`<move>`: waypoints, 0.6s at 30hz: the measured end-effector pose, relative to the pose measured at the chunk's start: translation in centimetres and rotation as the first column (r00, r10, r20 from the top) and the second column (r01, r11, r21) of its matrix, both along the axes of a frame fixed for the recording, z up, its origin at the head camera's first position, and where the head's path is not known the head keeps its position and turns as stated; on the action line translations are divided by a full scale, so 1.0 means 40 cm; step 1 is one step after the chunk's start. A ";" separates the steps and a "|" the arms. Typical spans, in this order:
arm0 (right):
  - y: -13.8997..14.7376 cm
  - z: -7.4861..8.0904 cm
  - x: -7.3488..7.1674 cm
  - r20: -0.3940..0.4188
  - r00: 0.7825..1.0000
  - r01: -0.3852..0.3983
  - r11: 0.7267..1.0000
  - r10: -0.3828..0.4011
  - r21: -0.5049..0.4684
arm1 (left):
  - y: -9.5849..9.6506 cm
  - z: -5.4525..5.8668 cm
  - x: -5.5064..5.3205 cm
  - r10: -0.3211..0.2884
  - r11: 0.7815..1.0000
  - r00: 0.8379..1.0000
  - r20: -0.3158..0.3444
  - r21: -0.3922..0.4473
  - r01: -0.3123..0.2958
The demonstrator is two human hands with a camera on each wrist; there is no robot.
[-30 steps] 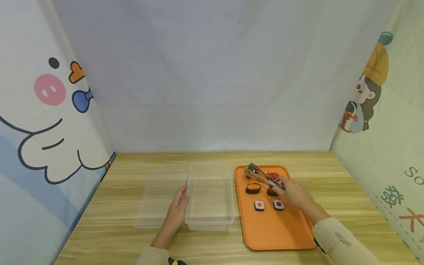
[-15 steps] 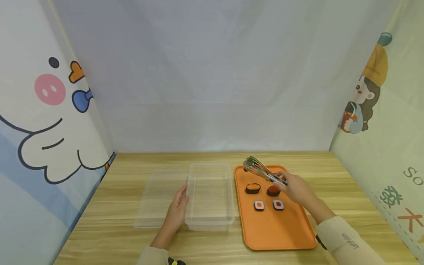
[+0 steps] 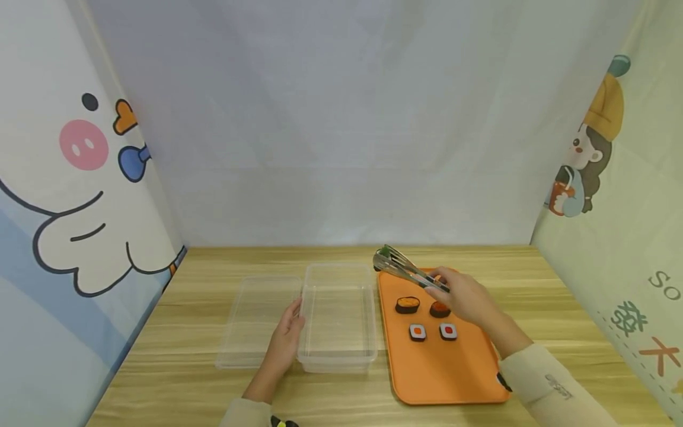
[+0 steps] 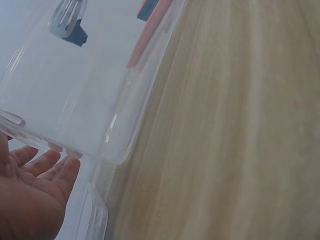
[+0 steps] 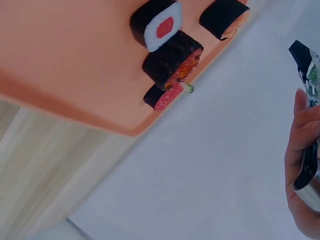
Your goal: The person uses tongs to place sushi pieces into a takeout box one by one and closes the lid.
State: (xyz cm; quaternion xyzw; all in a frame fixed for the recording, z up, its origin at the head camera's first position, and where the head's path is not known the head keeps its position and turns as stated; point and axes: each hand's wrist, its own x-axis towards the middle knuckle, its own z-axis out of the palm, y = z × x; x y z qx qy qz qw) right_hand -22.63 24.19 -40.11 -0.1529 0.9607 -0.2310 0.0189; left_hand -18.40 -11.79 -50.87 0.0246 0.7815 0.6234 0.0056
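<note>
My right hand [image 3: 464,299] grips a pair of metal tongs [image 3: 412,274] over the far left corner of the orange tray [image 3: 448,376]. Pinched in the tongs' tips is a dark sushi piece with a green topping [image 3: 385,252], raised above the table. Against the left side of a clear plastic container [image 3: 337,360] rests my left hand [image 3: 284,339]. Its fingers [image 4: 67,175] lie fairly straight along the wall in the left wrist view. Through that wall the tongs [image 4: 65,15] show with the dark piece at their end.
On the tray sit an orange-topped sushi [image 3: 408,305], a red roe sushi [image 3: 440,309] and two square rolls, one orange-centred [image 3: 417,331], one red-centred [image 3: 448,331]. A red-topped piece [image 5: 167,98] lies behind the roe sushi. A clear lid [image 3: 251,326] lies left of the container.
The tongs have lifted the green-topped sushi off the tray and carried it left towards the container's far right corner. My left hand has stayed in place.
</note>
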 end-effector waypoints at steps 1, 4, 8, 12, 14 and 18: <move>-0.008 0.001 -0.001 0.000 1.000 -0.009 1.000 0.009 -0.001 | 0.000 0.001 0.001 -0.001 1.000 1.000 0.000 0.000 0.001; -0.032 0.003 -0.005 -0.012 0.999 -0.033 0.999 0.033 0.004 | 0.001 0.003 0.002 -0.001 1.000 1.000 -0.006 0.006 0.001; -0.069 0.003 -0.010 -0.010 0.999 -0.044 0.999 0.044 0.007 | 0.002 0.008 0.006 -0.005 1.000 1.000 -0.018 0.017 0.005; -0.109 0.001 -0.015 0.020 0.998 -0.053 0.999 0.053 0.001 | 0.002 0.011 0.008 -0.006 1.000 1.000 -0.028 0.020 0.007; -0.129 -0.002 -0.018 0.031 0.998 -0.060 0.998 0.060 0.000 | 0.002 0.010 0.008 -0.002 1.000 1.000 -0.029 0.019 0.002; -0.166 -0.007 -0.023 0.034 0.997 -0.074 0.997 0.074 0.008 | 0.003 0.006 0.006 0.007 1.000 1.000 -0.028 0.019 -0.006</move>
